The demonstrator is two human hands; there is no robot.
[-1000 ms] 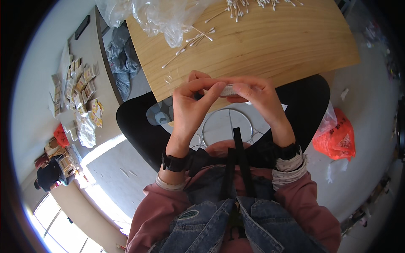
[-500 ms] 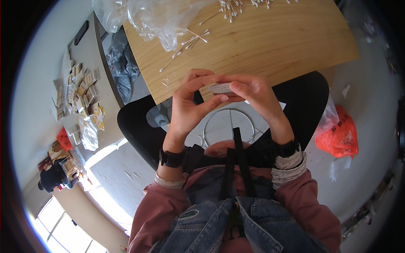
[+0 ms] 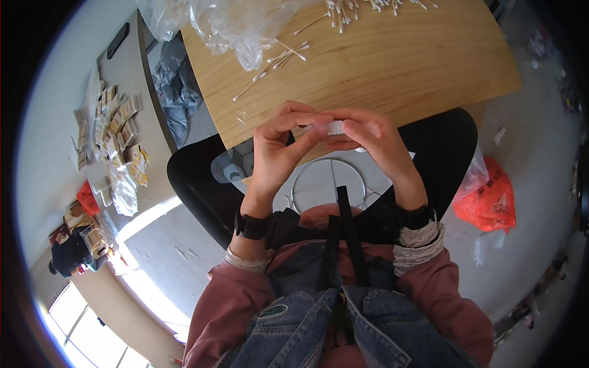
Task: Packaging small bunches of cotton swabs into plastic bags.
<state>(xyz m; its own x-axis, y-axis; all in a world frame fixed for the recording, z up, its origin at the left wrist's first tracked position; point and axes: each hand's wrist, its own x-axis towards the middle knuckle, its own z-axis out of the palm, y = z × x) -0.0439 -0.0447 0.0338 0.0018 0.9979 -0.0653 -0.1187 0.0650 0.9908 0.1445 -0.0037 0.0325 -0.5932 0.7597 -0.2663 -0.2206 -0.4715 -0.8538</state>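
Note:
A flat packet of cotton swabs (image 3: 335,127), with a row of small white tips showing, is held level above the near edge of the wooden table (image 3: 392,67). My left hand (image 3: 285,138) is closed on its left end, thumb on the near side and fingers over the top. At the right end, my right hand (image 3: 374,132) grips it too, the thumb close to the white tips. My fingers cover much of the packet. On the tabletop beyond my left hand lie several loose cotton swabs (image 3: 279,59), and a larger heap of swabs (image 3: 343,11) is at the far edge.
Crumpled clear plastic bags (image 3: 233,30) cover the table's far left. A side table at left holds many small packets (image 3: 113,129) and a phone (image 3: 118,40). A red bag (image 3: 488,199) sits on the floor at right. Another person (image 3: 76,251) is at far left.
The packet has turned in my hands, so its white tips now show between my thumbs. My left thumb has moved up onto it. The loose swabs have not moved.

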